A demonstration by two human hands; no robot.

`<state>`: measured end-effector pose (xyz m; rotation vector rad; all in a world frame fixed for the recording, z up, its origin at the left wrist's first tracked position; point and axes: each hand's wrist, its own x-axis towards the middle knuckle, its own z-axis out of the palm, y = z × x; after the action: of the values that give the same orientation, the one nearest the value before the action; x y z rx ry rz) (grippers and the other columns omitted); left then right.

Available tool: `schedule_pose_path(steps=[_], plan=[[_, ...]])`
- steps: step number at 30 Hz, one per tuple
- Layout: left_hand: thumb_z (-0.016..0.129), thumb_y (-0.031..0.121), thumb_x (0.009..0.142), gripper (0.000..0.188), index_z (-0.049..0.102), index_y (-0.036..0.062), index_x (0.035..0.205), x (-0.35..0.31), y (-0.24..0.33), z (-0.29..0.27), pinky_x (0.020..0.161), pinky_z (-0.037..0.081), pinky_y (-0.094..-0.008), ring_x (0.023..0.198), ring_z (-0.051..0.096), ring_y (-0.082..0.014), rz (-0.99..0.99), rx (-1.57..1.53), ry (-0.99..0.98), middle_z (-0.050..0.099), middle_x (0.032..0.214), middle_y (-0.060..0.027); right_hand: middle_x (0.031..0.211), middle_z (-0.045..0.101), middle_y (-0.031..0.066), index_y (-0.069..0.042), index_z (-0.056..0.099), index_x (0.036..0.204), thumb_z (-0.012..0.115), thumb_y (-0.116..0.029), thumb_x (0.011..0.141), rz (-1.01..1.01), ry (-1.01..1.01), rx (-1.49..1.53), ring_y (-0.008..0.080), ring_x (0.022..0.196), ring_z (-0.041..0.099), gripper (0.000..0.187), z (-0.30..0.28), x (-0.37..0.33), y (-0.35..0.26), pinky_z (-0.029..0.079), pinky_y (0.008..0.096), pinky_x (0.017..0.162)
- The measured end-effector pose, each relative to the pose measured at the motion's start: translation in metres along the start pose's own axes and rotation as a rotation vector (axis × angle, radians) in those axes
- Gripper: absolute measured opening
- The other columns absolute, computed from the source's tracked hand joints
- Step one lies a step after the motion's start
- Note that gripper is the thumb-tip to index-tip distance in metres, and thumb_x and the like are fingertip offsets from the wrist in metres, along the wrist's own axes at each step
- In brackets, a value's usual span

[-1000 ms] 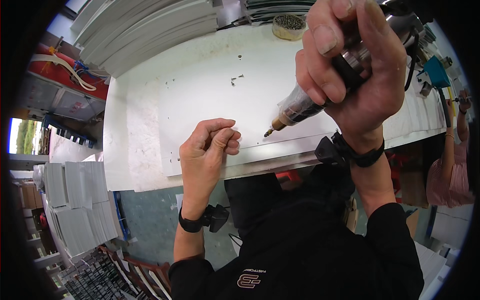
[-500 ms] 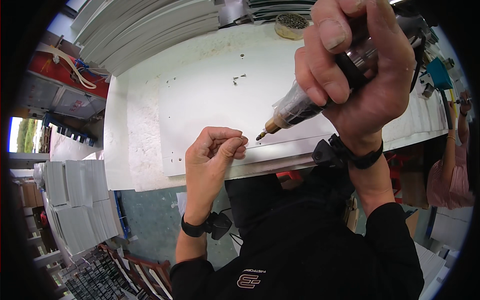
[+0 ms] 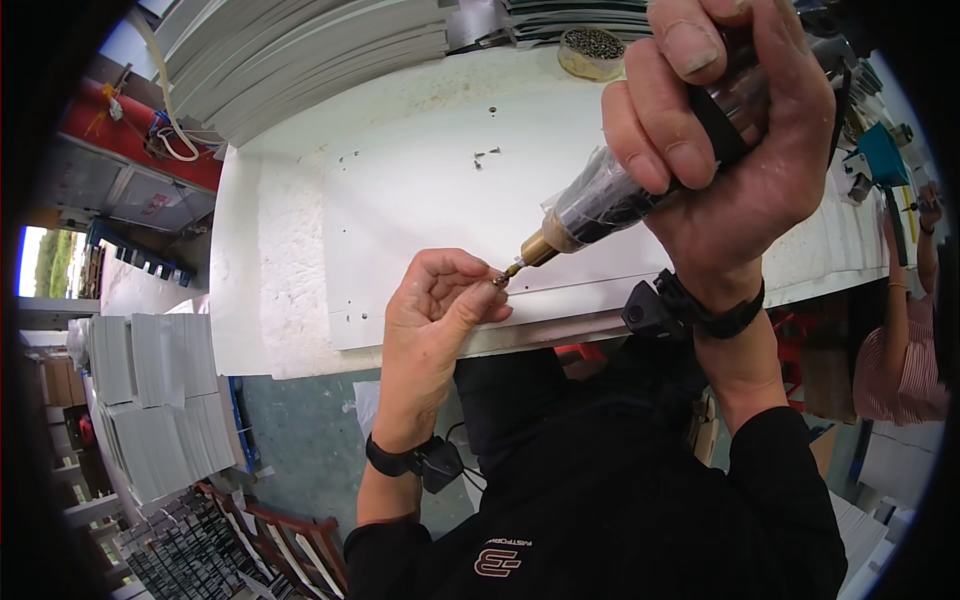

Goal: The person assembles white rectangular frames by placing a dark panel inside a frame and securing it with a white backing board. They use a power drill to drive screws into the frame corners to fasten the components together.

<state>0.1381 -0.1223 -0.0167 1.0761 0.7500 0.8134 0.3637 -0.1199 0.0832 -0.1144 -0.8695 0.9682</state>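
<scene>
My right hand (image 3: 745, 165) is wrapped round a power screwdriver (image 3: 600, 205), its clear-taped body slanting down to the left. The brass-coloured nose ends in a thin bit (image 3: 514, 268). At the tip of that bit, my left hand (image 3: 430, 315) pinches a small screw (image 3: 500, 282) between thumb and forefinger, mostly covered by the fingertips. Both hands are over the front edge of a flat white panel (image 3: 400, 220). Several loose screws (image 3: 485, 157) lie farther back on the panel, and small holes show near its left side.
A round tub of screws (image 3: 592, 52) stands at the back of the white worktable (image 3: 235, 260). Stacked pale panels (image 3: 310, 60) rise behind at the left. More stacks (image 3: 165, 400) stand on the lower left. At the far right is another person's striped sleeve (image 3: 905, 350).
The screwdriver's bit has come left and met my left fingertips, where a gap was before. My left hand has shifted slightly right.
</scene>
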Motion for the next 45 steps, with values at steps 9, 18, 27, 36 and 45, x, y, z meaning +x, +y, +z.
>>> schedule_pose_path(steps=[9, 18, 27, 36, 45], plan=[[0.067, 0.006, 0.1, 0.017, 0.058, 0.0027, 0.114, 0.0, 0.001, 0.0, 0.086, 0.062, -0.0314, 0.101, 0.068, -0.0161, -0.011, -0.001, 0.0, 0.066, 0.107, -0.0085, 0.083, 0.066, 0.0097, -0.006, 0.056, 0.107, 0.041, -0.032, 0.111, -0.015, -0.026, -0.027, 0.0116, 0.039, 0.048, 0.03, -0.001, 0.002, 0.001, 0.047, 0.0293, 0.037], [0.066, 0.005, 0.1, 0.016, 0.059, 0.0038, 0.114, 0.001, -0.001, -0.001, 0.086, 0.061, -0.0314, 0.101, 0.068, -0.0161, -0.004, -0.068, -0.036, 0.067, 0.107, -0.0083, 0.085, 0.066, 0.0112, -0.006, 0.054, 0.111, 0.039, -0.03, 0.112, 0.013, -0.077, -0.017, 0.0109, 0.039, 0.048, 0.028, 0.002, 0.002, 0.002, 0.047, 0.0294, 0.036], [0.069, 0.0, 0.095, 0.019, 0.064, 0.0047, 0.113, -0.003, -0.016, 0.015, 0.078, 0.054, -0.0305, 0.095, 0.069, -0.0169, 0.248, 0.586, 0.061, 0.073, 0.101, -0.0072, 0.073, 0.063, 0.0126, -0.003, 0.058, 0.09, 0.06, -0.029, 0.103, 0.227, -0.265, -0.201, 0.0106, 0.041, 0.048, 0.029, 0.03, 0.007, -0.001, 0.042, 0.0262, 0.037], [0.066, -0.007, 0.09, 0.026, 0.064, 0.0046, 0.113, -0.003, -0.014, 0.022, 0.08, 0.054, -0.0376, 0.099, 0.066, -0.0282, 0.439, 0.856, 0.045, 0.072, 0.1, -0.0097, 0.073, 0.062, 0.0096, -0.005, 0.057, 0.089, 0.06, -0.027, 0.101, 0.372, -0.273, -0.451, 0.0084, 0.044, 0.047, 0.026, 0.027, -0.011, 0.007, 0.041, 0.0243, 0.04], [0.074, 0.002, 0.086, 0.035, 0.066, 0.007, 0.12, -0.012, -0.021, 0.01, 0.101, 0.048, -0.0469, 0.116, 0.062, -0.0307, 0.69, 1.193, 0.018, 0.068, 0.118, -0.0093, 0.071, 0.061, 0.0072, -0.006, 0.057, 0.085, 0.062, -0.025, 0.098, 0.416, -0.172, -0.593, 0.0066, 0.047, 0.048, 0.023, 0.041, -0.017, 0.011, 0.04, 0.0222, 0.043]])
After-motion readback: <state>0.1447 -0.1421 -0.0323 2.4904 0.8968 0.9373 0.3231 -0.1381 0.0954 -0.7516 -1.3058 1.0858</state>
